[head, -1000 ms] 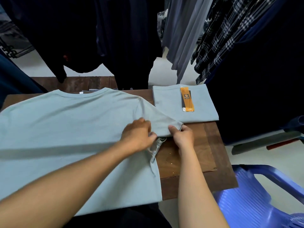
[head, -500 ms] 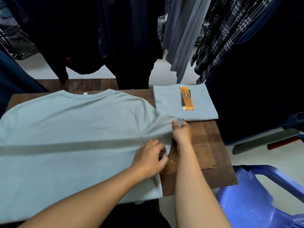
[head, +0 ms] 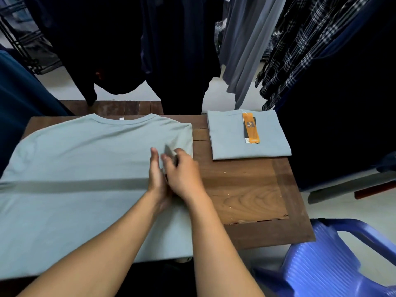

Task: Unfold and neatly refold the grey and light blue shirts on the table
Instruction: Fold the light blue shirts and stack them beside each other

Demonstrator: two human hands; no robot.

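A light blue shirt [head: 81,172] lies spread flat, back up, over the left part of the wooden table [head: 252,200]. Its right sleeve is folded inward over the body. My right hand [head: 182,172] pinches the sleeve's hem near the shirt's right edge. Close beside it, my left hand [head: 157,176] stands on its edge on the fabric with its fingers straight. A second shirt [head: 231,144] of a similar pale colour sits folded into a rectangle at the table's far right, with an orange tag [head: 250,130] lying on top.
Dark, grey and plaid garments [head: 300,50] hang close behind and to the right of the table. A blue plastic chair [head: 334,260] stands at the table's near right corner. Bare wood shows between the two shirts.
My right hand has carried the right sleeve from the bare wood inward onto the shirt body. My left hand has moved up next to it and straightened its fingers on the cloth.
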